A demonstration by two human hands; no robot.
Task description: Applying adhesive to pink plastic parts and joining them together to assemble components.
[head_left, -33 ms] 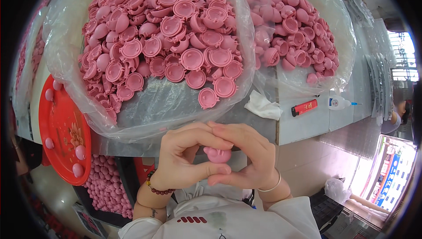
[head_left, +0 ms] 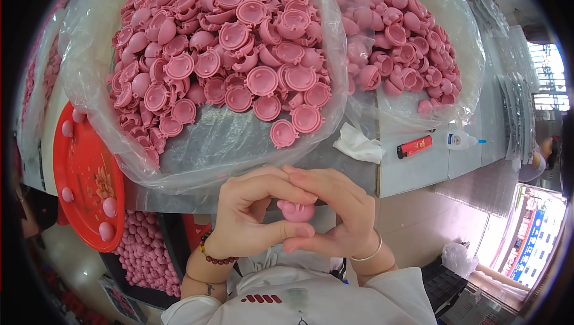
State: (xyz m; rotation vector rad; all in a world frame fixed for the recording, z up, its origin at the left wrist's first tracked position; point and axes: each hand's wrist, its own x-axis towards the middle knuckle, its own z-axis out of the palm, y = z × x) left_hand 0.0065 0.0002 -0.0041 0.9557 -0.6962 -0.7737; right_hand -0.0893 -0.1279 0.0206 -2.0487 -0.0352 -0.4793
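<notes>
A small round pink plastic ball (head_left: 297, 211) with little raised tabs on its side sits between my two hands, just beyond the table's near edge. My left hand (head_left: 254, 205) curls round it from the left, thumb below and fingers above. From the right, my right hand (head_left: 338, 210) closes on the same ball, its fingertips meeting those of the left. Part of the ball is hidden behind the fingers. Beyond my hands, a clear plastic bag (head_left: 221, 131) lies open with a heap of pink half shells (head_left: 233, 35) in it.
Another bag holds pink shells (head_left: 412, 44) at the far right. A white cloth (head_left: 359, 144), a red lighter (head_left: 414, 146) and a small glue bottle (head_left: 460, 140) lie nearer. Left are a red tray (head_left: 75, 163) with several pink balls and a dark crate of pink balls (head_left: 146, 250).
</notes>
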